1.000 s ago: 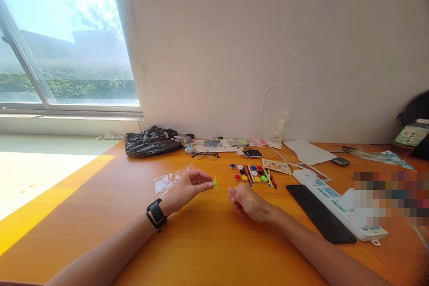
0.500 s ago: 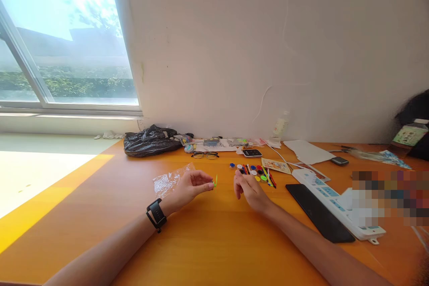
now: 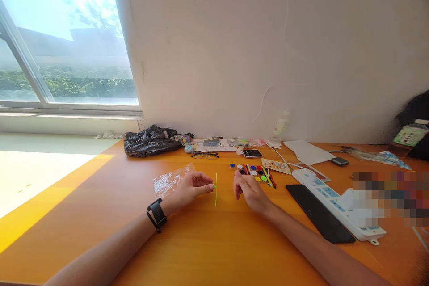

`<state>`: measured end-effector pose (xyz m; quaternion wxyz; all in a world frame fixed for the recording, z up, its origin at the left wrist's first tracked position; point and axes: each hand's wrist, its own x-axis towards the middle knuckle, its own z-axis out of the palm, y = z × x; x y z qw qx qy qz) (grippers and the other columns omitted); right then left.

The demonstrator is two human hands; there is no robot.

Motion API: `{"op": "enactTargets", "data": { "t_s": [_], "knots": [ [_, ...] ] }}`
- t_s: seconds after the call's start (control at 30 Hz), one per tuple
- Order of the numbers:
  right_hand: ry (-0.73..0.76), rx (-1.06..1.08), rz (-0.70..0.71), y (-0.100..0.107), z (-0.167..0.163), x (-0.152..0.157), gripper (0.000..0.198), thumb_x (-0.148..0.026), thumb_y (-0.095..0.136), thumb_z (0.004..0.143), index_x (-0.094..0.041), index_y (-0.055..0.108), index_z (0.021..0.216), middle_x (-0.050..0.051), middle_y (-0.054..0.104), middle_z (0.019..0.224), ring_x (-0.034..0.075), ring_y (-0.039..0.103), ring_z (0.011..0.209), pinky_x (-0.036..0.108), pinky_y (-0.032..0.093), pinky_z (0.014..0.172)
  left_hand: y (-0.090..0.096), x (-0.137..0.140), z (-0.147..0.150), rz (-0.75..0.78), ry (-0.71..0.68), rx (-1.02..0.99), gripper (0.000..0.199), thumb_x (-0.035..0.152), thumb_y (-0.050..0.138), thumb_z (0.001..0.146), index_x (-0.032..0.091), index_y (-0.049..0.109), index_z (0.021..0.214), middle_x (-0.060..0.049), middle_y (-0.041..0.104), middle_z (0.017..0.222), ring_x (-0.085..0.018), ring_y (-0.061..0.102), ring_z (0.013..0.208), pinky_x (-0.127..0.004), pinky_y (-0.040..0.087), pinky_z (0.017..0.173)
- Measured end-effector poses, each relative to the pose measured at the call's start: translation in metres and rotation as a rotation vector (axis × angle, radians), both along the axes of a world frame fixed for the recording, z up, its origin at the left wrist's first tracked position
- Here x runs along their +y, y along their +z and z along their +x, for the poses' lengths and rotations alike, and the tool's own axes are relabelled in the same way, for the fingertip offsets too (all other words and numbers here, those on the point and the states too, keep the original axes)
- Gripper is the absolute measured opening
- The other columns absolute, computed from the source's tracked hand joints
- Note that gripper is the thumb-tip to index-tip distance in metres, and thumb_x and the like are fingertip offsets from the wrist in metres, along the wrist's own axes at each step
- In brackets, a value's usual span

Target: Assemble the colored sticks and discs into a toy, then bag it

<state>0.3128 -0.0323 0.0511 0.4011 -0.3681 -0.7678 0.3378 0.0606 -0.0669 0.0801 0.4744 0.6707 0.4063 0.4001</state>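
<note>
Pinching the green piece [image 3: 216, 190] above the worktop [image 3: 187, 250], the left hand [image 3: 192, 187] has its grip nearly closed. This piece now appears as a long thin line; half a second ago it looked shorter, which suggests that it is turning. The right hand [image 3: 251, 193], loosely curled, stays apart, near the coloured parts [image 3: 254, 173]; whether it holds something, I cannot tell.

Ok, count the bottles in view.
2: a pale-labelled bottle near the wall, beyond the right hand; a green-labelled bottle by the picture's right edge. Others may be hidden.
</note>
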Motion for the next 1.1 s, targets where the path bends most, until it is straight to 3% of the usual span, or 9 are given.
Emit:
{"op": "enactTargets", "data": {
  "t_s": [0.17,0.3,0.43,0.7,0.87,1.0,1.1],
  "knots": [
    [0.001,-0.019,0.029,-0.001,0.0,0.0,0.074,-0.059,0.03,0.11,-0.019,0.062,0.056,0.004,0.059,0.06,0.017,0.053,0.063,0.033,0.039,0.069,-0.001,0.0,0.0,-0.013,0.009,-0.03,0.042,0.055,0.083,0.081,0.015,0.07,0.087,-0.005,0.073,0.085,-0.02,0.068,0.083,-0.032,0.053,0.077],
    [-0.011,-0.097,0.07,-0.002,-0.003,-0.001,0.049,-0.054,0.047,0.106,-0.02,0.066,0.077,-0.001,0.052,0.064,0.015,0.045,0.061,0.03,0.034,0.061,-0.001,-0.001,0.001,-0.049,-0.051,-0.094,0.044,0.057,0.081,0.083,0.016,0.069,0.092,-0.005,0.071,0.086,-0.02,0.068,0.083,-0.033,0.054,0.079],
    [0.046,-0.148,0.001,-0.006,-0.007,-0.003,0.031,-0.049,0.057,0.102,-0.02,0.067,0.092,-0.004,0.051,0.068,0.014,0.043,0.062,0.027,0.033,0.058,-0.002,-0.003,0.0,-0.104,-0.128,-0.118,0.044,0.057,0.079,0.085,0.016,0.068,0.096,-0.005,0.071,0.087,-0.02,0.068,0.085,-0.032,0.053,0.08],
    [0.183,-0.23,-0.118,-0.018,-0.012,-0.009,0.023,-0.041,0.074,0.089,-0.019,0.069,0.084,-0.002,0.057,0.07,0.012,0.046,0.063,0.025,0.035,0.058,0.001,-0.004,0.004,-0.131,-0.211,-0.153,0.033,0.047,0.077,0.088,0.016,0.07,0.095,-0.004,0.07,0.087,-0.019,0.067,0.086,-0.033,0.053,0.085],
    [0.189,-0.129,-0.093,-0.021,-0.016,-0.008,0.022,-0.039,0.067,0.094,-0.019,0.069,0.085,-0.001,0.06,0.073,0.013,0.047,0.065,0.025,0.035,0.059,0.006,-0.009,0.005,-0.192,-0.193,-0.172,0.03,0.045,0.078,0.087,0.015,0.074,0.094,-0.005,0.071,0.089,-0.019,0.066,0.086,-0.032,0.052,0.084],
    [0.117,-0.042,-0.112,-0.017,-0.016,-0.002,0.026,-0.044,0.065,0.095,-0.019,0.069,0.092,-0.002,0.057,0.07,0.014,0.047,0.063,0.028,0.035,0.06,0.01,-0.011,0.005,-0.213,-0.12,-0.168,0.028,0.042,0.082,0.085,0.016,0.076,0.094,-0.005,0.073,0.091,-0.018,0.065,0.085,-0.029,0.051,0.083],
    [0.076,0.089,-0.222,-0.01,-0.017,-0.001,0.035,-0.053,0.062,0.096,-0.02,0.066,0.109,-0.003,0.055,0.068,0.014,0.047,0.061,0.028,0.035,0.06,0.011,-0.009,0.005,-0.188,-0.051,-0.181,0.029,0.042,0.085,0.083,0.015,0.077,0.092,-0.006,0.073,0.092,-0.018,0.066,0.086,-0.03,0.051,0.083]
  ]
}}
